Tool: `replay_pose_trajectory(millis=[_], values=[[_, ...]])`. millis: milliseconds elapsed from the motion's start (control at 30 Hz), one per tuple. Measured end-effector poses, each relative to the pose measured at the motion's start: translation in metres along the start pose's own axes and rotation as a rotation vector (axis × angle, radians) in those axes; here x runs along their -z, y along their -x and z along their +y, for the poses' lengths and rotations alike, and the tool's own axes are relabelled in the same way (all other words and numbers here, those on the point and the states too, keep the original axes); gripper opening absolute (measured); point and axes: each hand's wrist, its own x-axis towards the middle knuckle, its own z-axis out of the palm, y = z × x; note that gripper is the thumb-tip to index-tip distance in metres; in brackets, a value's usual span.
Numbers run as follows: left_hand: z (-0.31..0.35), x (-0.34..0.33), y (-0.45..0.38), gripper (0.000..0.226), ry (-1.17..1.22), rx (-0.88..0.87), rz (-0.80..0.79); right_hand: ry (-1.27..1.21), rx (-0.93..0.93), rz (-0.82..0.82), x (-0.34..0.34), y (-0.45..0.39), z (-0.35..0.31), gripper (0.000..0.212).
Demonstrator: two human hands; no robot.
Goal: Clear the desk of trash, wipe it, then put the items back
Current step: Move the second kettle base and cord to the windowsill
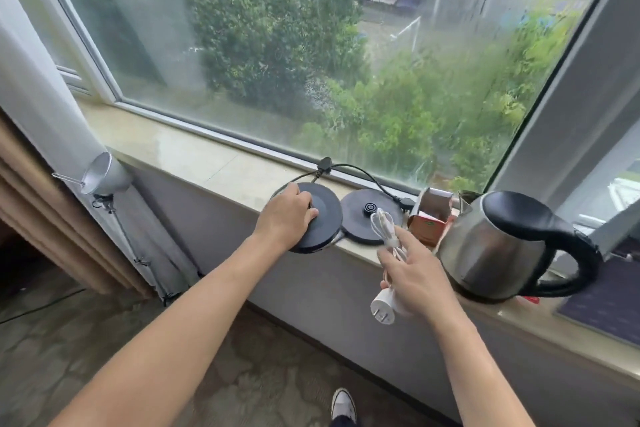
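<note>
On the beige windowsill (194, 156) lie two round black kettle bases. My left hand (285, 213) grips the left base (320, 218), which juts over the sill's front edge. The second base (363, 215) lies right of it, its black cord (360, 172) running along the window. My right hand (417, 274) holds a white charger (382, 305) with its coiled white cable (384, 225), index finger pointing out. A steel kettle (491, 246) with a black handle stands at the right, and an open red and brown carton (431, 215) stands just left of it.
A big window pane rises behind the sill. A dark mat (606, 302) lies on the sill at far right. Grey and beige curtains (52, 135) hang at left, with a silver lamp head (104, 175) on a thin stand. Patterned carpet and a shoe (343, 404) show below.
</note>
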Motion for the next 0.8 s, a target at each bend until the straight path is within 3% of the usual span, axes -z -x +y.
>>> replay_pose_trajectory(millis=[267, 567, 667, 800], values=[[-0.023, -0.037, -0.068, 0.029, -0.047, 0.004, -0.120, -0.263, -0.065, -0.005, -0.009, -0.109, -0.019, 0.002], [-0.058, -0.036, -0.071, 0.034, -0.049, -0.048, -0.209, -0.318, -0.086, -0.052, -0.056, -0.171, -0.044, 0.010], [-0.077, -0.025, -0.072, 0.036, -0.004, -0.077, -0.127, -0.331, -0.086, -0.057, -0.075, -0.189, -0.060, 0.008], [-0.117, -0.017, -0.080, 0.022, -0.008, -0.148, 0.044, -0.354, -0.126, -0.043, -0.104, -0.213, -0.091, 0.014]])
